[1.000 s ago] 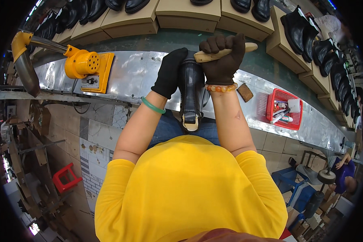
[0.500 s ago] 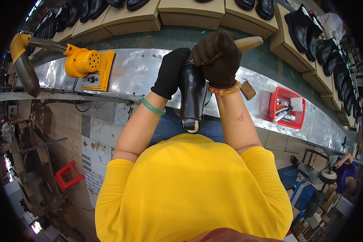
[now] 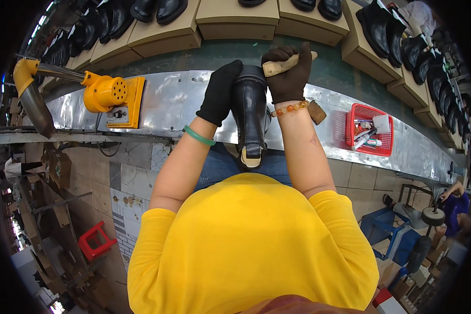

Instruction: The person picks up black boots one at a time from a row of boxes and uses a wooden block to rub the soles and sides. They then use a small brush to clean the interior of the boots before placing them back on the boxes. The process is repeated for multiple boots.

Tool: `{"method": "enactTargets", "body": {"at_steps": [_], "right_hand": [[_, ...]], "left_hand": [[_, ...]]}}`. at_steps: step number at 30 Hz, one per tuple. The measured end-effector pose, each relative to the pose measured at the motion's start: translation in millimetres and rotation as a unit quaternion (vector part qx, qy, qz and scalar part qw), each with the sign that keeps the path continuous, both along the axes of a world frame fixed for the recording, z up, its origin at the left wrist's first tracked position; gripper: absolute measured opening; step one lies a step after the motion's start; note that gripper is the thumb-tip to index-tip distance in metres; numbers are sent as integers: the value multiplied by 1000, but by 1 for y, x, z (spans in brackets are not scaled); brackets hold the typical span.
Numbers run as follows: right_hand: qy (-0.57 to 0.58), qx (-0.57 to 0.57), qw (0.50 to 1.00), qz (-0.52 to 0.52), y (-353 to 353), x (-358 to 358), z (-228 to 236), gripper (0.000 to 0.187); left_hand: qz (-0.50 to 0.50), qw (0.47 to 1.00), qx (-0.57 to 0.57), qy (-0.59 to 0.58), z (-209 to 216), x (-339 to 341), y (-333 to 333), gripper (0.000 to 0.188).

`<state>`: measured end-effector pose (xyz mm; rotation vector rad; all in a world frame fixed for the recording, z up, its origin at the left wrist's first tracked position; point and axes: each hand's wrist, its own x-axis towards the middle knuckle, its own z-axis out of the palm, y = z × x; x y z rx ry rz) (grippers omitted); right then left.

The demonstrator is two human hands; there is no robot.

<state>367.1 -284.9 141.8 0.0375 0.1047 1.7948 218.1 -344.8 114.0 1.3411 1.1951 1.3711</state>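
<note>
A black leather boot (image 3: 249,112) stands lengthwise in front of my body, its pale-lined opening toward me and its toe pointing away. My left hand (image 3: 220,95), in a black glove, is closed along the boot's left side near the toe. In a dark brown glove, my right hand (image 3: 289,81) is a fist wrapped round a pale wooden handle (image 3: 280,66). That fist is just right of the boot's toe; whether the tool's working end touches the boot is hidden.
A metal bench (image 3: 180,104) runs across, bearing a yellow hot-air blower (image 3: 109,94), a brown block (image 3: 316,112) and a red basket (image 3: 350,131) of small items. Cardboard boxes (image 3: 238,31) with black boots line the far side. A red stool (image 3: 96,240) is left; a person (image 3: 458,209) sits right.
My right hand has turned and drawn slightly toward me, so the wooden handle sticks out less to the right. The left hand stays on the boot.
</note>
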Motion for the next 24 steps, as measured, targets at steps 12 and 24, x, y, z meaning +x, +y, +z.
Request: {"method": "enactTargets", "body": {"at_steps": [12, 24], "right_hand": [[-115, 166, 979, -41, -11, 33, 24, 25], [-309, 254, 911, -104, -18, 32, 29, 37]], "left_hand": [[-25, 993, 21, 110, 9, 36, 5, 32], [-24, 999, -32, 18, 21, 48, 9, 33]]}}
